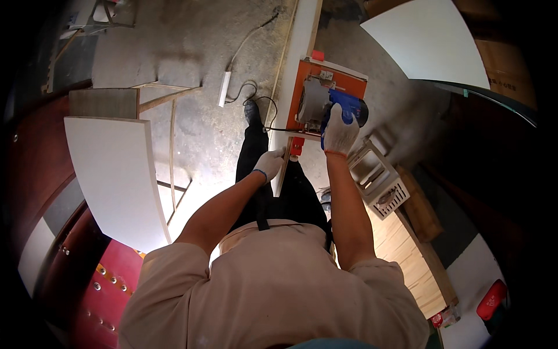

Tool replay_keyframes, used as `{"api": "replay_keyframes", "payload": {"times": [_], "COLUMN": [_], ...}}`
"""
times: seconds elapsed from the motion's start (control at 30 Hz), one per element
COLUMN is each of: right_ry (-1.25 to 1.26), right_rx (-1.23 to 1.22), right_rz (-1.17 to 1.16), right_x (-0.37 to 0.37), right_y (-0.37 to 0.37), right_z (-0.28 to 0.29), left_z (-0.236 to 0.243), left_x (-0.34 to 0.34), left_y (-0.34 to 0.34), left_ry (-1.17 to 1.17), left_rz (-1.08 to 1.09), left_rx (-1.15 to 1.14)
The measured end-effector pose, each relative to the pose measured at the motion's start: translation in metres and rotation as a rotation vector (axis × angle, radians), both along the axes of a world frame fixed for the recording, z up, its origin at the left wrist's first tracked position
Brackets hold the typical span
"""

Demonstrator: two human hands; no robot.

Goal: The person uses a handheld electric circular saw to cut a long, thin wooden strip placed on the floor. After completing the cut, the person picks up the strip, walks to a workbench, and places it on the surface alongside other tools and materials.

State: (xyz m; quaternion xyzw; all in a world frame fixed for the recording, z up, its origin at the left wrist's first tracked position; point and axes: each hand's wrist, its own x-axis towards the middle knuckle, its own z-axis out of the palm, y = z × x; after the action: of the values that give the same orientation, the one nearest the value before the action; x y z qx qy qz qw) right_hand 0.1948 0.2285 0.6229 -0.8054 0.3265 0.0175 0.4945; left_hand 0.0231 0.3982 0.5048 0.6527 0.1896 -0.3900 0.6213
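Close to the clock's centre, a shade toward 11 o'clock, the person's left hand (272, 163), in a white glove, lies with its fingertips at the left edge of a long pale board (300, 41); whether it clasps the edge or merely steadies it, I cannot tell. The board runs from 12 o'clock down to just below the centre, its near end between the person's dark-trousered legs.

Toward 2 o'clock, the right hand (340, 131), gloved likewise, is wrapped around the blue body of a power tool (342, 101). The tool sits at 1 o'clock, beside and partly over the board, with a grey rounded guard (314, 99) on its left and an orange plate (354, 86) beneath. A dark cord (269, 103) leaves its near left side and loops toward a white power strip (224, 88) on the concrete floor (192, 41) at 11 o'clock.

At 10 o'clock stands a thin wooden frame (168, 99); at 9 o'clock, a large white panel (116, 174) slants down toward the person's left sleeve. Another pale panel (430, 43) lies between 1 and 2 o'clock. A slotted off-white crate (401, 198) rests at 3 o'clock, and a red pouch-like item (492, 299) at 4 o'clock. At 8 o'clock, a red surface (119, 262) bears shiny round studs.
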Motion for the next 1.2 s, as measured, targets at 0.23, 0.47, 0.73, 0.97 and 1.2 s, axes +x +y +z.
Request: {"api": "replay_keyframes", "payload": {"times": [0.23, 0.47, 0.73, 0.97, 1.2], "right_ry": [0.012, -0.1, -0.101, -0.142, -0.239], "right_rx": [-0.059, -0.076, -0.164, -0.194, -0.261], "right_rz": [0.017, 0.072, 0.076, 0.109, 0.114], "right_x": [0.025, 0.098, 0.179, 0.234, 0.278], "right_y": [0.009, 0.037, 0.047, 0.055, 0.042], "right_z": [0.004, 0.032, 0.025, 0.022, 0.004], "left_z": [0.016, 0.027, 0.005, -0.007, -0.036], "left_x": [0.004, 0.012, 0.003, -0.011, 0.021], "left_y": [0.008, 0.013, 0.018, 0.016, 0.022], "left_ry": [0.027, 0.026, -0.049, -0.078, -0.394], "left_rz": [-0.044, -0.121, -0.157, -0.119, -0.318], "left_rx": [0.035, 0.108, 0.155, 0.174, 0.311]}}
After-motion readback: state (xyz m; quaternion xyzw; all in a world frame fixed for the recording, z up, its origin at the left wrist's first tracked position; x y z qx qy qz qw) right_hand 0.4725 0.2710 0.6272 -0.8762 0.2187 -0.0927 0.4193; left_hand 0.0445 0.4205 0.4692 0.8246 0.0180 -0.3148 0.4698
